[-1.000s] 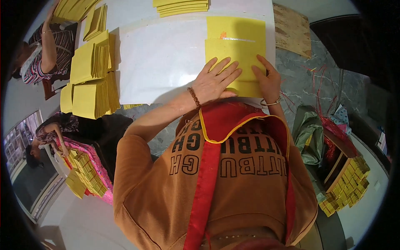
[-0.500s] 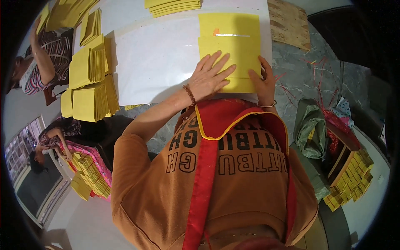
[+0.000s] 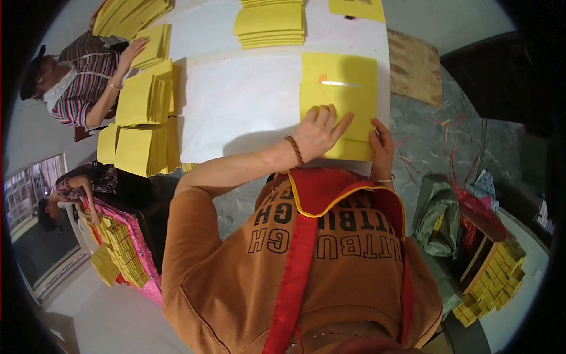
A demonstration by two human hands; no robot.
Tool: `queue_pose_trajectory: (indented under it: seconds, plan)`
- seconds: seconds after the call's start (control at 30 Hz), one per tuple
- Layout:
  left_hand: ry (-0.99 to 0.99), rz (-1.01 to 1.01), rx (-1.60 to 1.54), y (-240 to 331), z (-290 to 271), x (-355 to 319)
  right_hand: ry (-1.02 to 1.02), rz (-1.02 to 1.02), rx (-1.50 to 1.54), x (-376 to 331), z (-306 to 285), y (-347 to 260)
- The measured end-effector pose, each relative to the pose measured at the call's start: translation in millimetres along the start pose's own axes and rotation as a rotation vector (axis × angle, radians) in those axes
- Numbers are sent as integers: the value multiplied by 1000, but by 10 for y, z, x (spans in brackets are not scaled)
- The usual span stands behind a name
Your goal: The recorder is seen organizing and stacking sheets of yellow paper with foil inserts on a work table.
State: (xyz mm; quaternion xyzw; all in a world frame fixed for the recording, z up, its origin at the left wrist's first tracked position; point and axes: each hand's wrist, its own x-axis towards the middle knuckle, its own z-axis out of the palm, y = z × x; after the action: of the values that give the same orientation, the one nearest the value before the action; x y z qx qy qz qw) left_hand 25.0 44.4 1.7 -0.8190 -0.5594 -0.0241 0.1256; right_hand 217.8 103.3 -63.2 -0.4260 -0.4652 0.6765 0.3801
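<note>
The left hand is laid flat, fingers spread, on the lower part of a stack of yellow paper sheets at the near right corner of the white table. Against the picture of a second earlier, this hand has been shifted a little up the stack, and more of the stack's lower edge is now covered by it. The right hand is kept at the stack's lower right corner, fingers curled about the edge; whether a sheet is pinched cannot be told. From this, the top sheets are judged to be pressed or squared rather than lifted.

A thin bright strip with an orange spot lies across the top sheet; its nature cannot be made out. The palms are hidden. Further yellow stacks stand at the far edge, and others along the left edge, beside a seated person in a striped shirt.
</note>
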Motion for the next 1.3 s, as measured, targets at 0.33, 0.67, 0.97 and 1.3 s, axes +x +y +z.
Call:
queue_pose_trajectory:
  seconds: [0.33,0.67,0.97,1.3]
  plan:
    - [299,-181,-191,-1183,-428,166,116,137,224,85,-141,108]
    - [68,-407,10,-2565,869,131,84,188,73,165,-323,346]
    - [-106,-416,17,-2520,1074,135,120,117,-32,180,-364,417]
    - [-188,-450,30,-2447,1192,89,124,158,-18,195,-300,294]
